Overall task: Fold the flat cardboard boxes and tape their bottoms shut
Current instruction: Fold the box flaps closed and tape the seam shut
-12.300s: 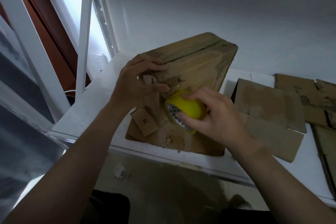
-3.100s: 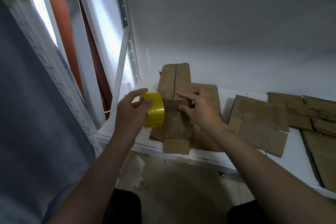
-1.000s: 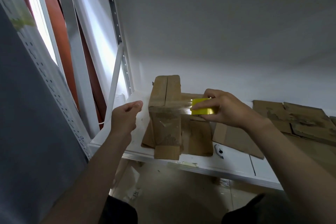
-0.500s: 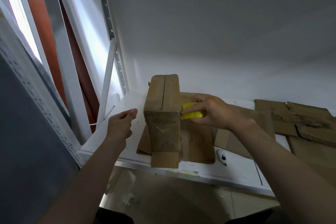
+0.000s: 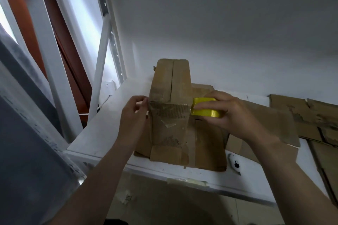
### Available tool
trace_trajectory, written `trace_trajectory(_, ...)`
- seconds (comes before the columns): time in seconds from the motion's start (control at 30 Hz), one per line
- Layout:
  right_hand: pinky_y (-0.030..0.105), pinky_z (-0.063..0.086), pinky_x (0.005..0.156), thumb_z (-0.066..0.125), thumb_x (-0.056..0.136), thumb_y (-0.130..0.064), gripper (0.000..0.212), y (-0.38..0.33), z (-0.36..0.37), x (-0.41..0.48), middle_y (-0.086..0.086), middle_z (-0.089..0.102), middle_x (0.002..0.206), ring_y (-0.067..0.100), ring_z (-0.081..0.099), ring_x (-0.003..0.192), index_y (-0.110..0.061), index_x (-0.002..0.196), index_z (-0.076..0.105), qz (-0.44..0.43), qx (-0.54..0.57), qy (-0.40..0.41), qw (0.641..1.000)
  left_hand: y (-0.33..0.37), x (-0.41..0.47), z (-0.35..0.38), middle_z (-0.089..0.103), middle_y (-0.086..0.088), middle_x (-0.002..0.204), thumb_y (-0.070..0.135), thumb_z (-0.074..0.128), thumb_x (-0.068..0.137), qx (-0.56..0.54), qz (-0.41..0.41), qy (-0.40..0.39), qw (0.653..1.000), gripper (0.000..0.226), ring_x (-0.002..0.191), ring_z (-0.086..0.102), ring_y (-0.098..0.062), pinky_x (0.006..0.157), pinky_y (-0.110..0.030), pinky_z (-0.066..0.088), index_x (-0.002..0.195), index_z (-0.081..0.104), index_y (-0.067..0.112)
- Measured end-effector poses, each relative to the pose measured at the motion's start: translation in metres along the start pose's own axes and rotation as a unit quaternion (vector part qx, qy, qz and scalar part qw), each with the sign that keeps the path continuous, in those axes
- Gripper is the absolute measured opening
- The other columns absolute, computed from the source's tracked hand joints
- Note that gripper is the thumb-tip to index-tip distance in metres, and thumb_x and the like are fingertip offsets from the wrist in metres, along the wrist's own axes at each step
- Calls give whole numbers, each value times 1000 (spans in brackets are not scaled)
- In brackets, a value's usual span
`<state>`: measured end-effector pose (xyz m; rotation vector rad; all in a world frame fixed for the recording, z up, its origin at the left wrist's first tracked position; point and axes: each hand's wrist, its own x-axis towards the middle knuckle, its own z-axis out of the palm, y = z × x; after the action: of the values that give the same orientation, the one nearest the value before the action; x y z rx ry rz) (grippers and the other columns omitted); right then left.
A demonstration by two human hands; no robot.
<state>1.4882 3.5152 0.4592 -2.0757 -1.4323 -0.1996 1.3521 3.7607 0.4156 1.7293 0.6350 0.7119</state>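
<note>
Taping the bottom: the folded cardboard box (image 5: 170, 120) stands between the hands. The left hand (image 5: 134, 115) pinches the tape end (image 5: 148, 105) at the box's edge. The right hand (image 5: 230, 115), fingers curled, grips the yellow tape roll (image 5: 204, 110). The next move probably calls for pulling the tape taut, pressing it down and tearing it.

Flat cardboard (image 5: 301, 113) just right of box (image 5: 170, 82).

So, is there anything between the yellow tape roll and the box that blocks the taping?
Nothing visible does. The right hand holds the yellow tape roll directly against the right edge of the box, and the left hand is at its left edge.
</note>
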Motion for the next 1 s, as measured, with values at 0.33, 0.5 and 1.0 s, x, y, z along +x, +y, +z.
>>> trace_trajectory(0.33, 15, 39, 85, 73, 81, -34, 34, 1, 2, 14, -13, 57, 121, -2, 45, 109, -28, 115, 75, -47, -13, 10, 999, 36, -15, 15, 62, -8, 131, 21, 52, 102, 217, 393, 56, 892, 30, 127, 54, -21, 114, -38, 40, 129, 57, 11)
trace_trajectory(0.5, 9, 35, 81, 79, 82, -28, 28, 4, 5, 16, -20, 56, 109, -10, 48, 98, -27, 110, 77, -62, -13, 29, 998, 40, -42, 59, 48, -3, 154, 53, 30, 100, 399, 352, -104, 840, 67, 147, 37, -16, 125, -46, 18, 152, 41, 11)
trace_trajectory(1.0, 7, 36, 82, 67, 83, -42, 32, 6, 6, 10, -26, 53, 114, -5, 50, 104, -35, 114, 73, -11, 44, 3, 999, 32, 19, 15, 18, 8, 167, 52, 33, 103, 76, 12, -156, 985, 69, 151, 25, -19, 118, -36, 25, 161, 1, 32)
